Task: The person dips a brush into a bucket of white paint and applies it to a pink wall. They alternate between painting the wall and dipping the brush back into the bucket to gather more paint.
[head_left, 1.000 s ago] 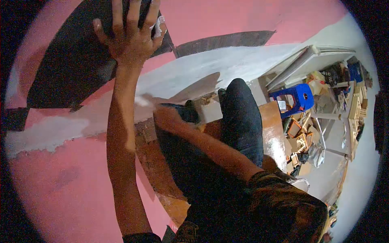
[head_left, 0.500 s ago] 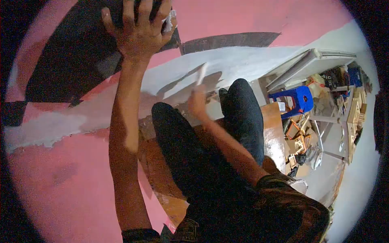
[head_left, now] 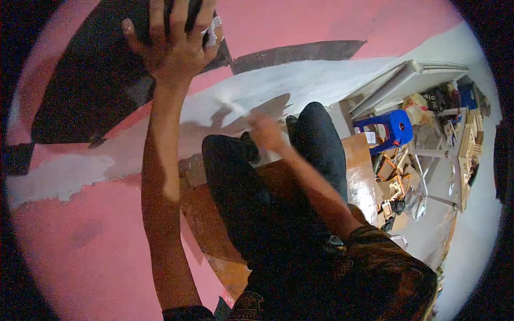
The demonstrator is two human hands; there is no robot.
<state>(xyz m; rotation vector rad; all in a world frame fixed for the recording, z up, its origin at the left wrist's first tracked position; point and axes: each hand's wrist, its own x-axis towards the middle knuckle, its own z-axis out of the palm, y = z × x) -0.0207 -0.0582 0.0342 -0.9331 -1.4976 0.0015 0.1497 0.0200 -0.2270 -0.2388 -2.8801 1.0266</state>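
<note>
My left hand point(head_left: 174, 51) lies with fingers spread against the black painted part point(head_left: 96, 75) of the pink wall. A crumpled white piece point(head_left: 213, 31) is tucked at its thumb side. Lower and to the right, my right hand point(head_left: 265, 131) is closed around a slim pale tool point(head_left: 230, 104), blurred by motion. The tool points up and left over the whitish band point(head_left: 321, 75) of the wall, where shadows fall. Whether its tip touches the wall cannot be made out.
Bent dark-trousered knees point(head_left: 321, 128) are below the band, over a brown wooden surface point(head_left: 361, 176). A blue plastic stool point(head_left: 393, 128) stands to the right. Beyond it are scattered wooden pieces point(head_left: 396, 187), bags and a pale leaning panel point(head_left: 396, 85).
My right hand's tool has swung from nearly upright to slanting up and left. My left hand and the white piece have shifted slightly left. The view has also moved a little.
</note>
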